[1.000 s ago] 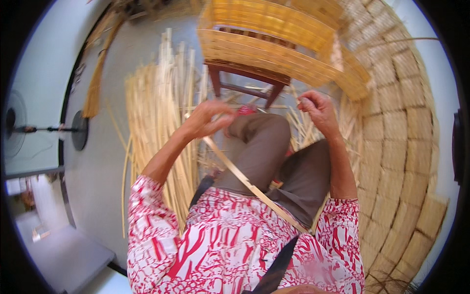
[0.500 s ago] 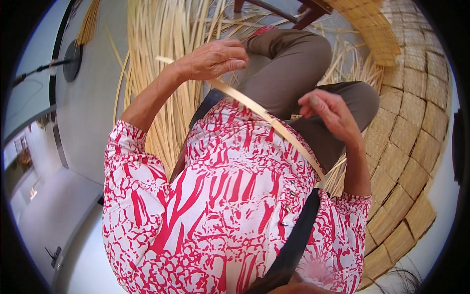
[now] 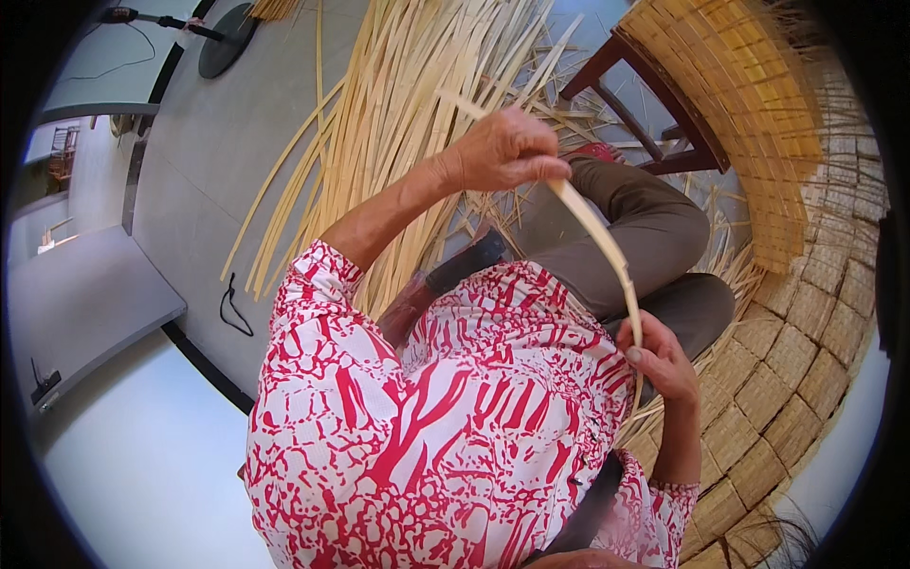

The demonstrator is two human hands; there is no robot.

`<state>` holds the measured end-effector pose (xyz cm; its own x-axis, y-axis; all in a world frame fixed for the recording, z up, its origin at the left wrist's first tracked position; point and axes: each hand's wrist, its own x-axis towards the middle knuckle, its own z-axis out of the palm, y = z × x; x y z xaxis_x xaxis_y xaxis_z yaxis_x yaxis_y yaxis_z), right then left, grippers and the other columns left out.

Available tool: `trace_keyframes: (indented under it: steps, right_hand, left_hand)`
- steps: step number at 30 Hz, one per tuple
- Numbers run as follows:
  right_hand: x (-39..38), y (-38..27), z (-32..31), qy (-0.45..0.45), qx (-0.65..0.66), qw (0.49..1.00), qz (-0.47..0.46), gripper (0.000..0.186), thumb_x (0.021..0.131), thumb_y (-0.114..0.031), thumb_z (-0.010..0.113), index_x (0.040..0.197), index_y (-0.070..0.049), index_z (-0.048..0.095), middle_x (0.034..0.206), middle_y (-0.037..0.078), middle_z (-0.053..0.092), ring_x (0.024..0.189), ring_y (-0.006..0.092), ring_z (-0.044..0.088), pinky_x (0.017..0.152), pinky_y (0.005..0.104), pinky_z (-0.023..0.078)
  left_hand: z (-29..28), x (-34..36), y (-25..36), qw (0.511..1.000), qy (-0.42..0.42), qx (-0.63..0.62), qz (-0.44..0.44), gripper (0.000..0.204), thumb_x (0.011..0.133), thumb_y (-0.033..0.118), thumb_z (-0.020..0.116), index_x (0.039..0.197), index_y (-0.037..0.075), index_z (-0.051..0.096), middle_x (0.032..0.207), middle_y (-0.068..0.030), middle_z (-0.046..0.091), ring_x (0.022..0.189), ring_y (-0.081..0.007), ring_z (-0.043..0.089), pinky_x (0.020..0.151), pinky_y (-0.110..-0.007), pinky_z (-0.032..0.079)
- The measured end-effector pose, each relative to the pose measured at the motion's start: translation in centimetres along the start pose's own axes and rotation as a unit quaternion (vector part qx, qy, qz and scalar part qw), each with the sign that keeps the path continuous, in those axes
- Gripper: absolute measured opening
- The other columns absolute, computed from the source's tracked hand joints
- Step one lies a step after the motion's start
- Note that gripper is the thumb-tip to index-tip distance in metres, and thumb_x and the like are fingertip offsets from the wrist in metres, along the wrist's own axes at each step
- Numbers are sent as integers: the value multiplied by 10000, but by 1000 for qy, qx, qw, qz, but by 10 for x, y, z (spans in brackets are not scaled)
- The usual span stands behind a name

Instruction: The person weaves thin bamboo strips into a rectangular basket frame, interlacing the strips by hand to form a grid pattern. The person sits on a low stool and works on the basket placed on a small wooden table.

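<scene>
A pale, flat bamboo strip (image 3: 599,230) stretches between my two hands above my lap, bowed in a curve, with a small nick or split about halfway along. My left hand (image 3: 512,152) is closed around its upper part, and a short end pokes out past the knuckles. Lower down, the thumb and fingers of my right hand (image 3: 661,360) pinch the same strip, whose tail hangs down against my patterned shirt (image 3: 474,408). Beside my left hip, under the left forearm, lies a dark brown and black object (image 3: 464,266) whose kind I cannot make out.
Long loose bamboo strips (image 3: 398,123) cover the floor ahead and left. A dark red wooden stool (image 3: 654,104) stands ahead, next to a woven bamboo mat (image 3: 730,104). Bundled straw-coloured blocks (image 3: 758,398) line the right side. A round black base (image 3: 227,43) stands far left.
My right hand was apart from the strip and now grips it. The strip has swung from slanting across my waist to a steeper curve. The whole view has shifted.
</scene>
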<state>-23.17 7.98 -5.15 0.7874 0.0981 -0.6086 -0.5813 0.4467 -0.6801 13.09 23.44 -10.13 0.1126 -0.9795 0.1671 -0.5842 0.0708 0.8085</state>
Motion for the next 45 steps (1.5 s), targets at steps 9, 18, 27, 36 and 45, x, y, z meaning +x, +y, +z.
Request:
trace_keyframes:
  steps: [9, 18, 27, 36, 45]
  right_hand:
    - [-77, -38, -62, 352, -267, 897, 7, 215, 1056, -273, 554, 1035, -80, 645, 787, -33, 561, 678, 38, 478, 587, 209, 364]
    - [-131, 27, -173, 473, -479, 728, 130, 318, 1085, -365, 488, 1061, -67, 597, 724, 22, 414, 673, 141, 423, 633, 332, 401]
    - [-170, 123, -229, 389, -592, 683, 179, 373, 1034, -237, 583, 1373, -84, 551, 1157, 131, 670, 965, 269, 649, 782, 415, 527]
    - [-181, 88, -215, 336, -497, 775, 198, 563, 977, -494, 618, 1304, -37, 606, 1167, 207, 683, 1045, 340, 668, 863, 486, 547]
    - [-182, 54, -218, 341, -417, 822, 182, 472, 976, -419, 658, 1204, -7, 663, 1087, 150, 720, 1001, 263, 677, 853, 418, 522]
  left_hand:
    - [-38, 26, -3, 904, 292, 283, 129, 347, 908, 350, 730, 1184, 144, 685, 1160, -55, 667, 1149, -279, 585, 1018, -416, 396]
    - [61, -194, -131, 900, 247, 138, -332, 310, 815, 108, 663, 1122, 65, 667, 1080, -184, 667, 1041, -378, 630, 908, -456, 522]
    - [-1, -357, -173, 652, 205, 215, -697, 428, 865, 185, 634, 1272, 55, 611, 1290, -198, 614, 1186, -395, 595, 988, -499, 492]
    - [-36, -351, -177, 611, 248, 182, -729, 461, 890, 154, 606, 1334, 38, 554, 1358, -223, 560, 1258, -406, 560, 1032, -502, 475]
    - [-32, -404, -197, 504, 329, 202, -772, 489, 881, 228, 665, 1326, 57, 555, 1378, -189, 542, 1267, -383, 550, 1031, -517, 468]
